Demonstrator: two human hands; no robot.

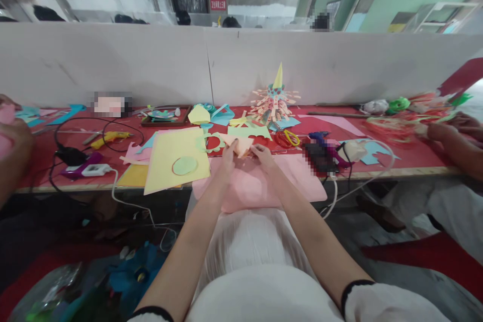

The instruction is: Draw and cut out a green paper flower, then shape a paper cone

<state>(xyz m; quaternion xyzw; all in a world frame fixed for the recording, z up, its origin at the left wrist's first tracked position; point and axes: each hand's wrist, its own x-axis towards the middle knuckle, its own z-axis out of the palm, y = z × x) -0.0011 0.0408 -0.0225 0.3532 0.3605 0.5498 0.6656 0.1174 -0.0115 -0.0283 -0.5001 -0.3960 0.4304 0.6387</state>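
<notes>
A folded piece of peach paper (241, 146) is held between my hands, above the table's front part. My left hand (229, 155) pinches its left side, while my right hand (263, 154) has its fingers closed at the right edge. Pink paper sheets (260, 181) lie beneath my hands and hang over the table edge. A pale green scalloped paper ring (208, 144) is just left of my left hand. Behind the peach paper lies a light green paper scrap (249, 132). Scissors with yellow and red handles (289, 138) rest right of it.
A fringed paper cone figure (276, 98) stands near the white partition (151, 60). Yellow sheets (175, 148) with a green paper circle (184, 165) lie left, beside a glue gun (111, 138) and cables. Other people's hands (456, 133) are at both sides of the red table (409, 153).
</notes>
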